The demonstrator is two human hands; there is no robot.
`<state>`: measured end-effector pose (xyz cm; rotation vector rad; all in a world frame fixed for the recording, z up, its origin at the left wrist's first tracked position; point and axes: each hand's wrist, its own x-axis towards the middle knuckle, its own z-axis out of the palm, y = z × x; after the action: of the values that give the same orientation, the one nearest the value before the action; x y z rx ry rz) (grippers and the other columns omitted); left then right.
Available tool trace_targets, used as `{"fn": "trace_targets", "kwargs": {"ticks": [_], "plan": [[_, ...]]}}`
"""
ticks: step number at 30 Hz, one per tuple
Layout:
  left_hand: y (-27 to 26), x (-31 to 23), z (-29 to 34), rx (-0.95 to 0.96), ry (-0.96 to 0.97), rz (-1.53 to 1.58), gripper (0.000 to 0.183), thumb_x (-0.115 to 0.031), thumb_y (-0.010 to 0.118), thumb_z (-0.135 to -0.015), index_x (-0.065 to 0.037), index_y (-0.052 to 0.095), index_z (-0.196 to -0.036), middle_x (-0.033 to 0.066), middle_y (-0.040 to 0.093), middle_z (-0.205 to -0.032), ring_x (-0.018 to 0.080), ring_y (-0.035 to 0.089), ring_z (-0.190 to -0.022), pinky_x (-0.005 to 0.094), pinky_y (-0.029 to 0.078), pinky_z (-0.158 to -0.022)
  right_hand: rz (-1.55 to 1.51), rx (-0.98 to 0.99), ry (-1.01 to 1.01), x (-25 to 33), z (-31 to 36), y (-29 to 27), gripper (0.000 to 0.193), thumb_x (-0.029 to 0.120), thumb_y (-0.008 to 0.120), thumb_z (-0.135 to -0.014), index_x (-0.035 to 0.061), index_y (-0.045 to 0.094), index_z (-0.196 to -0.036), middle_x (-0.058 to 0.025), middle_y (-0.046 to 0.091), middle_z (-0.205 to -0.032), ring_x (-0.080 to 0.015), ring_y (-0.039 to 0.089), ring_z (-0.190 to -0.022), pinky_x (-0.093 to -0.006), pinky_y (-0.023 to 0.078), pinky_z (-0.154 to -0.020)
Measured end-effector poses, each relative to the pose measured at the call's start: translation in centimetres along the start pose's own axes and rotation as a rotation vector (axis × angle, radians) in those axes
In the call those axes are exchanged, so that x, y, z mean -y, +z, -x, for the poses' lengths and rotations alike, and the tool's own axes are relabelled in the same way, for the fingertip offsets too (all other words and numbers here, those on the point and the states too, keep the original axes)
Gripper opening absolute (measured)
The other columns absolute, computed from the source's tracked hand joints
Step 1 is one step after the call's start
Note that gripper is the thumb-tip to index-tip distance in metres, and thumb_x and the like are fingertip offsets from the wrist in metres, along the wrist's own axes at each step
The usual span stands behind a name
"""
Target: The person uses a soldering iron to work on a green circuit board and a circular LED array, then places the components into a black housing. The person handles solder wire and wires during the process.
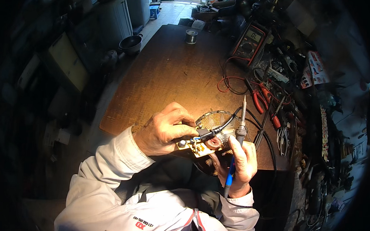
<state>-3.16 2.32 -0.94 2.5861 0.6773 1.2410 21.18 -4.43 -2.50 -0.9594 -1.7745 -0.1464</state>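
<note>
My left hand (170,129) is closed on the left end of a small circuit board (200,151), its fingers at a black connector where a black cable (223,127) meets the board. A copper-wound ring coil (213,142) and a finned silvery heat sink (228,137) show on the board. My right hand (243,161) grips a soldering iron (242,130) with a blue handle, its metal tip pointing up and away from the board. Right fingers also reach the board's near right edge. A round meshed thing (211,116) lies beneath, partly hidden by the board and hands.
On the brown table (166,69), a solder spool (191,36) stands at the far edge. To the right are a multimeter (249,44) with red and black leads, red-handled pliers (259,101) and cluttered tools. A dark bowl (130,44) sits left of the table.
</note>
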Motion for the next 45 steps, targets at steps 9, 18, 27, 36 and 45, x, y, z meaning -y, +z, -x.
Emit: {"fn": "trace_targets", "kwargs": {"ticks": [9, 18, 27, 36, 45], "plan": [[-4.0, -1.0, -0.5, 0.261, -0.113, 0.294, 0.037, -0.012, 0.086, -0.073, -0.003, 0.074, -0.107, 0.0148, 0.068, -0.12, 0.0325, 0.062, -0.113, 0.0414, 0.051, -0.094, 0.062, -0.02, -0.05, 0.9, 1.5, 0.2, 0.059, 0.009, 0.091, -0.073, -0.0002, 0.066, -0.125, -0.0175, 0.068, -0.1, -0.0347, 0.066, -0.084, -0.0406, 0.055, -0.075], [-3.2, -0.9, -2.6, 0.38, -0.246, 0.191, 0.018, -0.01, 0.084, -0.077, -0.008, 0.079, -0.095, 0.0078, 0.069, -0.098, 0.0258, 0.062, -0.094, 0.0376, 0.048, -0.082, 0.073, 0.008, -0.066, 0.9, 2.6, 0.0, 0.06, 0.006, 0.089, -0.073, 0.0023, 0.064, -0.127, -0.019, 0.07, -0.104, -0.0393, 0.068, -0.096, -0.049, 0.056, -0.086], [-2.7, 1.1, -5.4, 0.7, -0.306, 0.296, 0.021, -0.02, 0.084, -0.075, -0.005, 0.074, -0.086, 0.0124, 0.066, -0.081, 0.033, 0.065, -0.079, 0.0439, 0.049, -0.069, 0.012, 0.091, -0.028, 0.5, 3.1, -0.4, 0.07, 0.006, 0.092, -0.07, 0.0058, 0.058, -0.132, -0.0199, 0.07, -0.109, -0.0397, 0.069, -0.102, -0.0518, 0.055, -0.093], [-2.6, 1.2, -5.9, 0.786, -0.37, 0.335, 0.022, -0.024, 0.087, -0.077, -0.007, 0.075, -0.085, 0.0067, 0.064, -0.083, 0.0272, 0.062, -0.084, 0.0407, 0.047, -0.074, 0.072, 0.168, -0.041, 0.2, 4.0, -1.1, 0.071, 0.01, 0.093, -0.072, 0.0061, 0.056, -0.133, -0.0216, 0.07, -0.113, -0.0398, 0.068, -0.107, -0.0538, 0.053, -0.098], [-2.4, 1.1, -6.0, 0.801, -0.368, 0.276, 0.022, -0.022, 0.086, -0.076, -0.005, 0.074, -0.081, 0.0092, 0.065, -0.082, 0.029, 0.063, -0.084, 0.0416, 0.049, -0.073, 0.078, 0.102, -0.042, 0.6, 3.9, -0.4, 0.074, 0.008, 0.093, -0.072, 0.0058, 0.055, -0.136, -0.022, 0.07, -0.112, -0.0405, 0.069, -0.106, -0.0543, 0.054, -0.096]]}}
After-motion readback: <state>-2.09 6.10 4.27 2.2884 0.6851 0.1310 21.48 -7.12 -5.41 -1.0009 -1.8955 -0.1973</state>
